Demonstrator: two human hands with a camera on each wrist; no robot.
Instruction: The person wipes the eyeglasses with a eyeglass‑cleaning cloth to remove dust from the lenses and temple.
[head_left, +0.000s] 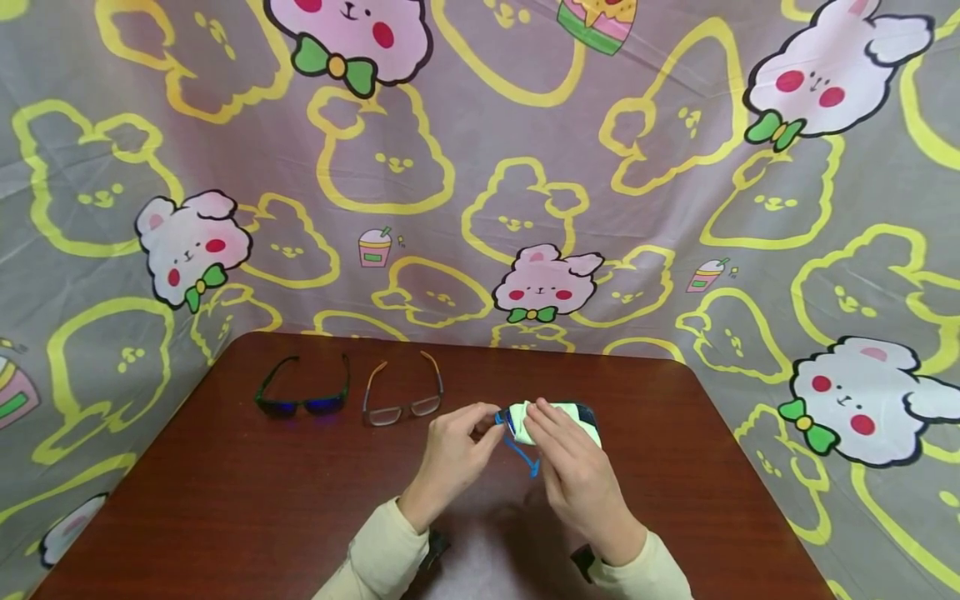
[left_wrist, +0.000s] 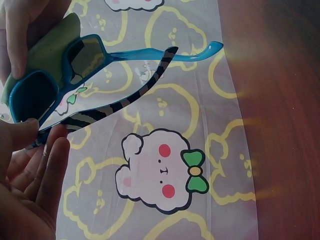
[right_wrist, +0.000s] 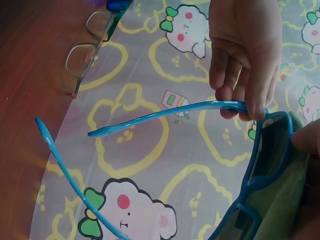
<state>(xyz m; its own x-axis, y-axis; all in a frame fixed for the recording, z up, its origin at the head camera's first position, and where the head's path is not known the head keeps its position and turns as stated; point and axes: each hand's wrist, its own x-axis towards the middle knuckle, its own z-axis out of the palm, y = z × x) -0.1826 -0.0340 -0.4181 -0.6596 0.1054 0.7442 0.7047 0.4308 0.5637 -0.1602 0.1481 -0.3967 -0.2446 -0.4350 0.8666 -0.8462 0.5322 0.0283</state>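
Note:
Blue-framed sunglasses with dark lenses are held up over the table, their temples unfolded. One temple shows dark-and-light stripes on its outer side in the left wrist view. The left hand pinches the frame near one hinge between thumb and fingers. A pale green cloth lies against the front of the lenses. Behind it, the right hand holds the cloth to the frame, fingers extended over it; its thumb shows at the lens edge in the right wrist view.
Clear-lensed glasses and dark sunglasses with blue lenses lie at the back left of the brown table, temples unfolded. A patterned curtain hangs behind and at both sides of the table.

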